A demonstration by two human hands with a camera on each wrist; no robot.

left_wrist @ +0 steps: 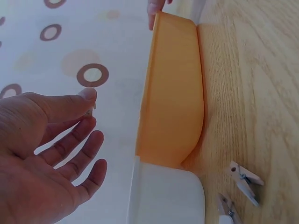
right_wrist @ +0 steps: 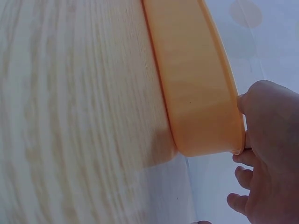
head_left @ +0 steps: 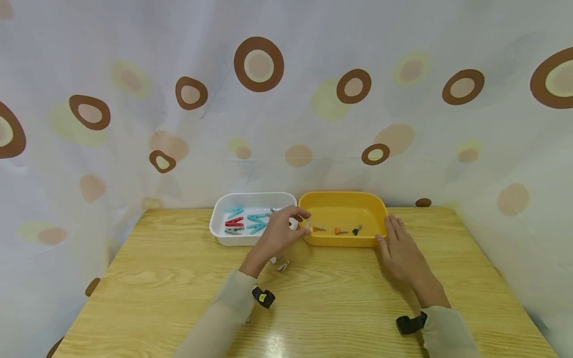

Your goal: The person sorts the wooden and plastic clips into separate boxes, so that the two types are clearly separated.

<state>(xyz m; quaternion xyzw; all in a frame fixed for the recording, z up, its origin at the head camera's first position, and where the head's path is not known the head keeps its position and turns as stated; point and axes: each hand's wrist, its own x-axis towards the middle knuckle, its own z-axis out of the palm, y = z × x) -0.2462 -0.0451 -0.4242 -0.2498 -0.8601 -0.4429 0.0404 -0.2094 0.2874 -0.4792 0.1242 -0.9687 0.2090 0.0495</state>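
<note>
My left hand [head_left: 282,229] pinches a small pale clothespin [head_left: 308,223] between thumb and index finger, over the left end of the yellow tray [head_left: 342,241]. Fingertips hide most of it; the other fingers are loosely bent in the left wrist view. At the tray's right front corner, my right hand [head_left: 405,253] holds the rim, thumb at the front and fingers along the right side. Inside the yellow tray lie small clothespins, two with orange parts [head_left: 338,230] and one dark [head_left: 356,229].
Left of the yellow tray, a white tray [head_left: 224,239] holds blue clothespins [head_left: 257,227], red ones [head_left: 234,222] and a grey one [head_left: 234,230]. Wooden clothespins [left_wrist: 245,182] lie on the table [head_left: 331,298] in front. A patterned curtain [head_left: 304,124] hangs behind the trays.
</note>
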